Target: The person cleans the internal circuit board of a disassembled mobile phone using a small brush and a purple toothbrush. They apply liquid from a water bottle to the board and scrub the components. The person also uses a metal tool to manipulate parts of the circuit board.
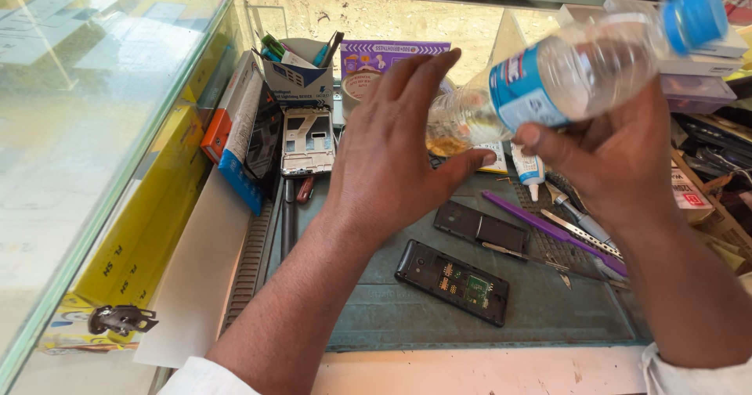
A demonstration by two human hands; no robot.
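Observation:
My right hand grips a clear plastic bottle with a blue cap and blue label, held on its side above the bench. A little yellowish liquid sits at its low end. My left hand is open, fingers spread, just beside the bottle's base. Below the hands, on a grey-green work mat, lies an opened black phone body with its circuit board showing. A second dark phone part rests just beyond it.
A purple pry tool, metal tweezers and a small white glue tube lie at the right. A phone frame, boxes and a pen holder stand at the back. A glass counter runs along the left.

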